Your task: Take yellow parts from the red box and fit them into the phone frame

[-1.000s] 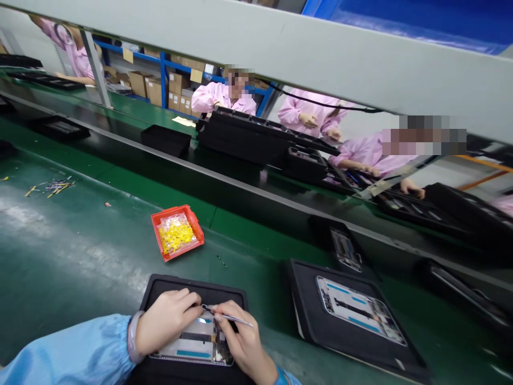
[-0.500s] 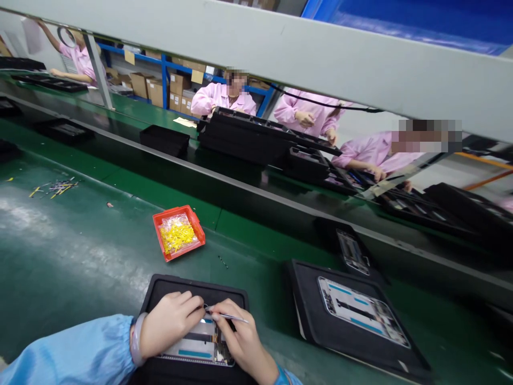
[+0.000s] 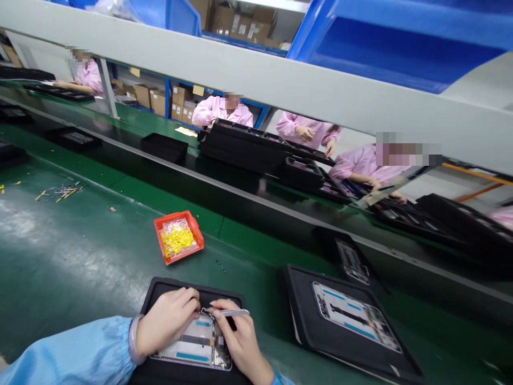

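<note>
A silver tablet housing (image 3: 186,350), with blue-green strips, a dark ribbon cable and small boards at its right end, lies in a black foam tray (image 3: 158,286). My left hand (image 3: 166,323) rests over its upper left part. Its fingers are curled at the upper edge, and what they pinch is hidden. My right hand (image 3: 242,334) is closed on metal tweezers (image 3: 237,312). Their tip meets the housing's upper right corner beside my left fingertips, by a small thin loop that looks like a wire.
A red bin (image 3: 196,216) of yellow strips stands beyond the tray. A second tablet housing (image 3: 355,315) lies on a black tray (image 3: 298,291) at right. Loose strips (image 3: 66,191) lie at left. Co-workers in pink sit across the conveyor belt (image 3: 240,187); a grey beam (image 3: 240,67) crosses above.
The view has tilted up slightly, showing more of the blue bins above. My right hand has turned the tweezers a little, so their broad side shows. My left hand stays at the housing's edge.
</note>
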{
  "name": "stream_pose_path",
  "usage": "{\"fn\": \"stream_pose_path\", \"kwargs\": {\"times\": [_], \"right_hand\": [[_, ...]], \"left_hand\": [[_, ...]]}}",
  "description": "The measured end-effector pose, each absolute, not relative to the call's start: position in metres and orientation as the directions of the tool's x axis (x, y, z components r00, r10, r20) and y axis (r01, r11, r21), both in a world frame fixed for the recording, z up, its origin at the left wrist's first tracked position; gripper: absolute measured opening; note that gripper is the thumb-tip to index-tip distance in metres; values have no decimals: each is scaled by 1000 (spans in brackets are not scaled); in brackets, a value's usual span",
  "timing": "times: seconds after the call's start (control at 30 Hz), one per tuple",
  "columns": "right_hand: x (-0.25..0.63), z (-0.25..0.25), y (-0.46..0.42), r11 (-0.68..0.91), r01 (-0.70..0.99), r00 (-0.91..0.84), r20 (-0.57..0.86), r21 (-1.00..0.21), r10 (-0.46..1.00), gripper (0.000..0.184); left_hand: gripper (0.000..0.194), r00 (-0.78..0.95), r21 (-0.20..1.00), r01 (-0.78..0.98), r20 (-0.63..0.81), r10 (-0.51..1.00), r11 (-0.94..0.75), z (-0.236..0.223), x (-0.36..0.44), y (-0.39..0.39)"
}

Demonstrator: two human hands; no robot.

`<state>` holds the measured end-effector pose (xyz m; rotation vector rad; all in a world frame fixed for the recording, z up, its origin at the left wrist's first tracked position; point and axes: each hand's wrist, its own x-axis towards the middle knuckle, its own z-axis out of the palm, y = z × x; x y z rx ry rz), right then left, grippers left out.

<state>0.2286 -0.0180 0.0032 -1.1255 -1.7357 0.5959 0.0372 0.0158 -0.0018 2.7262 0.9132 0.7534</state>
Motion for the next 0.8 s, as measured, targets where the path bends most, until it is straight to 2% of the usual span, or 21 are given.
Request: {"fn": "stream_pose_path", "kwargs": {"times": [0.13,0.3,0.4,0.57,0.7,0.8], "right_hand": [[232,-3,-19,366,418,44,420,-832,906,28],[234,-7,-16,281,330,145,342,-901,928,30],[234,-8,-14,243,259,191,296,-935,936,31],[237,-9,-11,201,106,286,224,-974,932,33],[238,-13,-9,135,47,320,143,-990,936,38],[238,-20,-11,130,60,403,143,-990,904,41]], "left_hand": [[11,691,352,501,387,611,-790,-2,36,18],[17,697,352,500,378,609,-791,-4,37,18],[18,679,314,500,436,590,-807,-4,40,14],[33,659,237,489,531,533,-840,-6,41,9],[37,637,267,540,489,595,-798,-8,38,10],[34,640,285,557,452,622,-780,-15,42,9]]}}
